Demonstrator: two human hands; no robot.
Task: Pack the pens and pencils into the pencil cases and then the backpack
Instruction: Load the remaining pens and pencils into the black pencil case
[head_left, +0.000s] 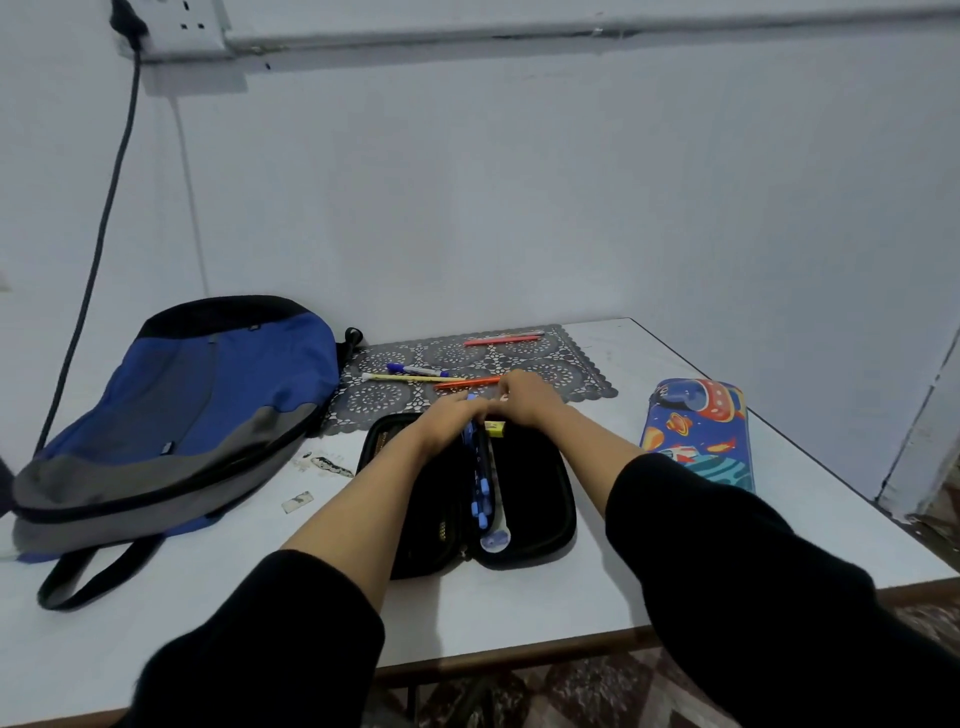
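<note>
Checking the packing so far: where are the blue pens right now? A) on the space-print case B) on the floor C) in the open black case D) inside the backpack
C: the blue pens lie in the open black case, under both hands.

White tabletop (597, 587): blue-grey backpack (197, 410) flat at left edge; lace mat (561, 371) at back edge; open black pencil case (535, 499) centre, just in front of mat; space-print pencil case (701, 431) near right edge; paper scraps (297, 502) between backpack and black case.
</note>
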